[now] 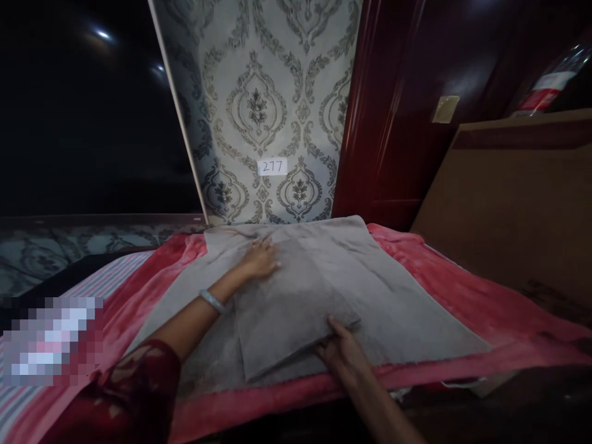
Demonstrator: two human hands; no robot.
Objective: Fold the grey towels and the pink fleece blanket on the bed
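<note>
Cloth (291, 314) — grey, apparently folded — partly hides the right hand (343, 353).

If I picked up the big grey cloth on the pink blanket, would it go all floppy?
Probably floppy: the big grey cloth shows soft wrinkles. It may be light for its size, since its edge looks thin against the pink blanket. It likely wouldn't roll, being spread flat, though the flat grey piece on top might slide.
</note>
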